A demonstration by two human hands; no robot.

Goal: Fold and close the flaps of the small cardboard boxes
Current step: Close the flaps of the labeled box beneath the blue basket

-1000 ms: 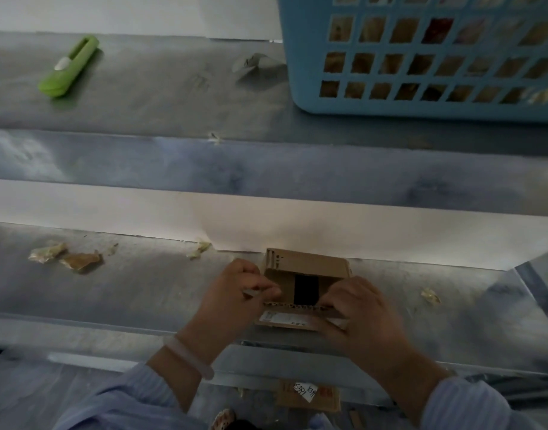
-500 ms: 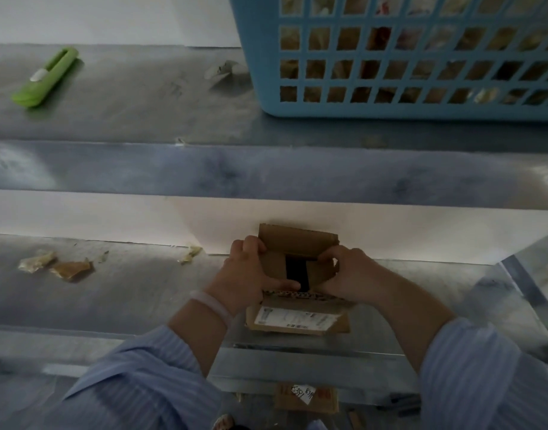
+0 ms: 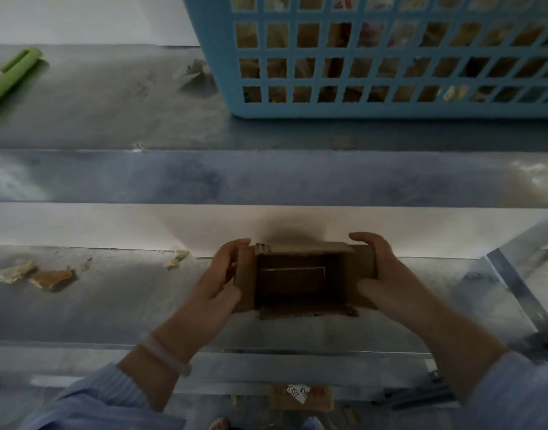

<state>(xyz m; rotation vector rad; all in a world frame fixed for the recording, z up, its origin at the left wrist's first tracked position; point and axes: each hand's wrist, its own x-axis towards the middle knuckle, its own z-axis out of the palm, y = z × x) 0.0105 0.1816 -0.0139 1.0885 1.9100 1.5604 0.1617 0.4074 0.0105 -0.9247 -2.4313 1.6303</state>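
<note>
A small brown cardboard box (image 3: 300, 277) is held over the lower metal shelf, its open side facing me so the dark inside shows. Its side flaps are spread outward and the far and near flaps stand open. My left hand (image 3: 218, 279) grips the left side flap and wall. My right hand (image 3: 381, 274) grips the right side flap, fingers curled over its top edge. Something flat and pale-edged lies inside the box.
A blue plastic basket (image 3: 375, 107) with cardboard pieces stands on the upper shelf at right. A green utility knife (image 3: 9, 76) lies at upper left. Tape and paper scraps (image 3: 37, 274) litter the lower shelf. Another labelled box (image 3: 300, 397) sits below.
The box has been turned so its open side faces up at me, with the label out of sight. Both hands have shifted from the inner flaps to the box's outer sides.
</note>
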